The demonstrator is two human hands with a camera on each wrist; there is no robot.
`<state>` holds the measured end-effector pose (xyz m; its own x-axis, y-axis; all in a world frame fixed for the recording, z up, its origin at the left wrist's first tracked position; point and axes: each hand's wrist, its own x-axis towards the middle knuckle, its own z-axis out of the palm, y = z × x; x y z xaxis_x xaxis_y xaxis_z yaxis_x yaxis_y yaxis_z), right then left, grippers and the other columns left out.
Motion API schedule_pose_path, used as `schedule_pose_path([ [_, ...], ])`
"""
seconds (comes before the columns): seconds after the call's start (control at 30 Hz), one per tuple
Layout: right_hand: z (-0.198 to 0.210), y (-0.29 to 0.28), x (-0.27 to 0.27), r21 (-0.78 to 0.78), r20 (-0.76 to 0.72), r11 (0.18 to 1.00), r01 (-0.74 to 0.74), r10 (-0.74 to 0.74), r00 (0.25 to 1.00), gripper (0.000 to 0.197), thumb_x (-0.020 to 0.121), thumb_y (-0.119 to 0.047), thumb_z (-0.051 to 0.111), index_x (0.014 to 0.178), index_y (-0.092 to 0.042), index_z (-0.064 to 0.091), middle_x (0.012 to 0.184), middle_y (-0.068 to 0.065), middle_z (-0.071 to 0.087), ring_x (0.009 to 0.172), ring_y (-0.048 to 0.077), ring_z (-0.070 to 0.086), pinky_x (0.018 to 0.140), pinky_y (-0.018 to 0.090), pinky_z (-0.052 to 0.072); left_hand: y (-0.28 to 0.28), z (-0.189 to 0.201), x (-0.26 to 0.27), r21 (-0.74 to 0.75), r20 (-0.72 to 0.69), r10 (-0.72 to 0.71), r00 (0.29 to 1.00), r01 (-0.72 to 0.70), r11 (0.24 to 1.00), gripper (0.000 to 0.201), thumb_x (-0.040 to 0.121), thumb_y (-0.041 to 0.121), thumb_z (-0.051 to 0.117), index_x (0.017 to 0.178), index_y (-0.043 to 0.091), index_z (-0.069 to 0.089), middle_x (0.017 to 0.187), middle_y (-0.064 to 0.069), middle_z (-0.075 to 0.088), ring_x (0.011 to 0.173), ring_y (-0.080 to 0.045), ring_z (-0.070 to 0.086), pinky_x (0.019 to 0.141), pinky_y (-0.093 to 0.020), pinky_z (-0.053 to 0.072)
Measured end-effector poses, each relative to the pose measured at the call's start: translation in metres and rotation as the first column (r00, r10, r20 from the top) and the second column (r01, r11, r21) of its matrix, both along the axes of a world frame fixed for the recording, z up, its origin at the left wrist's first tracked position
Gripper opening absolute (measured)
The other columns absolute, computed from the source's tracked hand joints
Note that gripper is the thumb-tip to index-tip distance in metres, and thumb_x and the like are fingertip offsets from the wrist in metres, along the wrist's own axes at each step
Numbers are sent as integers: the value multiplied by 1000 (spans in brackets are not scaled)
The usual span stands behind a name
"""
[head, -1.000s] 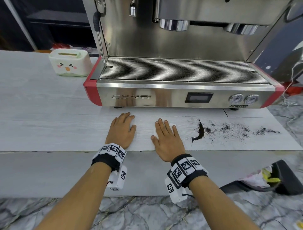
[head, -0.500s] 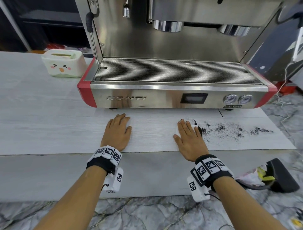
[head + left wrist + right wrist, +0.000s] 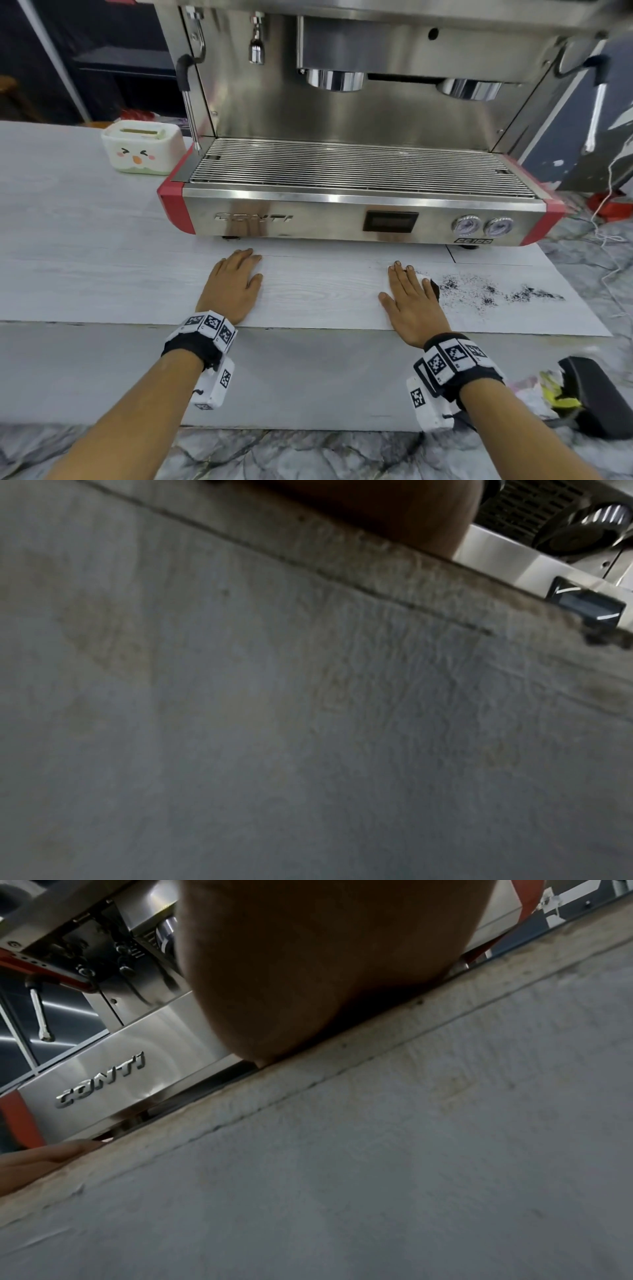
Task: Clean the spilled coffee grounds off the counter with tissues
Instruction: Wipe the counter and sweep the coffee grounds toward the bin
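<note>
coffee grounds (image 3: 493, 291) scattered on counter (image 3: 102, 274) just right of right hand (image 3: 409, 303), which presses flat, fingers straight, on a white tissue (image 3: 418, 276). left hand (image 3: 234, 289) flat, relaxed, well apart, holding nothing.

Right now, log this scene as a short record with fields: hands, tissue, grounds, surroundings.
left hand: flat on the counter, fingers straight, holds nothing
right hand: flat, pressing a tissue onto the counter
tissue: white, mostly hidden under the right hand, at the left edge of the spill
grounds: dark scatter on the counter to the right of the right hand; a thicker clump at the tissue's edge
espresso machine: behind both hands
tissue box: left of the machine
cleanup: not done
</note>
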<state>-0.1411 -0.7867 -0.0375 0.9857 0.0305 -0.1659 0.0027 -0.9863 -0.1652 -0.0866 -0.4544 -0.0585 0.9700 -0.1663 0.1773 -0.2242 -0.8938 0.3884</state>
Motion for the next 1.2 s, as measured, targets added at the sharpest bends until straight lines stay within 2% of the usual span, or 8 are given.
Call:
schedule_pose_path([
  [0.2,2,-6,-1,108,55,994,-31,25,998,63,101,-46,12,153,-16,-8,161,-2,-13,148,15,-12,120,37,-9,-7,6,-3,81,23,10,1000,-11,997,53,86,39,33,133,18,47,145,-2,43,135,-20,37,117,-39,18],
  [0.27,3,-3,1,104,97,992,-71,61,993,74,90,-56,-2,153,-17,-8,161,-2,-13,148,16,-13,119,37,-9,-20,9,-6,62,38,5,999,-7,998,53,87,42,32,132,20,48,145,-1,44,135,-19,37,117,-39,18],
  [0.33,2,6,3,100,123,987,-128,115,986,83,80,-58,-12,153,-17,-8,161,-3,-14,148,16,-14,119,38,-10,-39,12,-8,31,52,-11,999,10,999,54,87,45,30,132,22,47,145,1,43,135,-19,36,117,-39,19],
  [0.53,-8,30,3,98,105,969,-227,216,971,88,76,-55,-17,153,-15,-6,161,0,-12,148,17,-13,120,41,-10,-116,12,-16,-17,27,-60,998,61,998,57,87,47,29,136,22,43,147,0,39,137,-18,33,117,-38,21],
  [0.7,-15,26,3,60,108,966,-252,245,964,85,77,-52,-17,153,-18,0,162,2,-7,149,19,-8,120,43,-9,-147,4,-19,10,-30,-59,998,59,998,58,88,45,29,140,23,38,150,0,36,140,-16,29,118,-36,17],
  [0.87,-14,10,3,63,116,969,-240,232,966,84,78,-51,-15,154,-20,1,162,2,-7,149,19,-8,119,42,-10,-147,2,-19,20,-26,-62,998,63,998,68,83,54,17,140,23,39,151,2,35,140,-16,28,118,-37,18],
  [1.1,-14,-23,3,17,98,989,-149,146,984,87,77,-53,-17,153,-14,-3,162,1,-8,149,17,-7,119,39,-8,-146,0,-19,49,-34,-67,997,68,996,68,84,54,13,142,25,33,153,5,29,142,-14,23,119,-33,13],
  [1.2,-13,-37,3,5,83,994,-105,105,991,84,79,-53,-16,153,-14,-4,162,1,-8,149,16,-8,120,39,-7,-148,1,-20,36,-45,-69,997,71,997,62,88,50,17,143,25,33,154,5,28,143,-14,21,120,-34,12],
])
